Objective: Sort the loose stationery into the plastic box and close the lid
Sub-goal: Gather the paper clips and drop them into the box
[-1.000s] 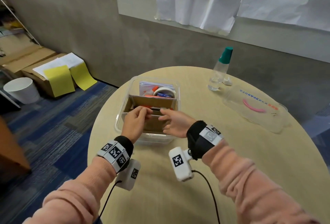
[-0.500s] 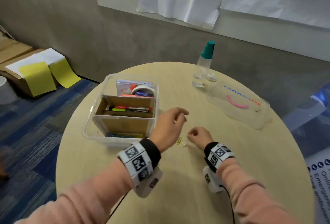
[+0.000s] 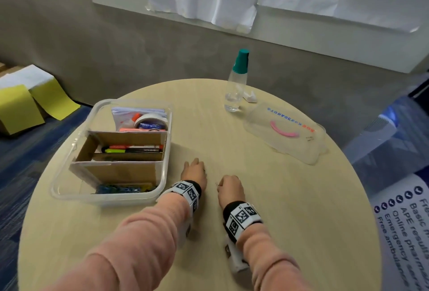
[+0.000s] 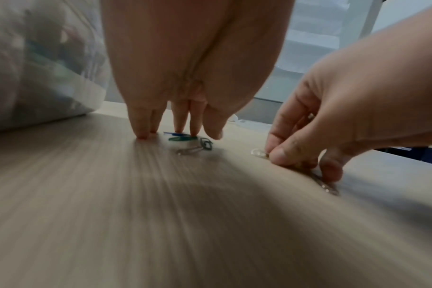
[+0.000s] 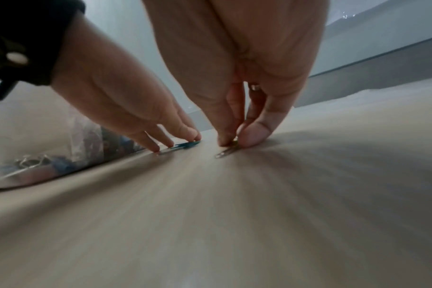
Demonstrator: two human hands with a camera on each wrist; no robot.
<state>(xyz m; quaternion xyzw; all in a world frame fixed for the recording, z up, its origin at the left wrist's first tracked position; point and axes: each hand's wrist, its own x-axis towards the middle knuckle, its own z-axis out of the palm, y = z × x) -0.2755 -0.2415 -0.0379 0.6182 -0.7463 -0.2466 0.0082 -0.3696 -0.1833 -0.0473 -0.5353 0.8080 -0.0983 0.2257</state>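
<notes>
The clear plastic box stands open at the table's left, holding a cardboard divider, pens and a tape roll. Its lid, with a pink handle, lies apart at the far right. Just right of the box my left hand presses straight fingers down onto blue and green paper clips; a silver clip lies beside them. My right hand pinches a paper clip against the table between thumb and fingers. In the head view both hands hide most of the clips.
A clear bottle with a teal cap stands at the round table's far edge, with a small white scrap beside it. Cardboard boxes and yellow paper lie on the floor at left. A printed sign sits on the floor at right.
Both hands have left the cardboard divider in the box and come down on the table to its right. The left hand has dropped onto the clips; the right hand pinches one.
</notes>
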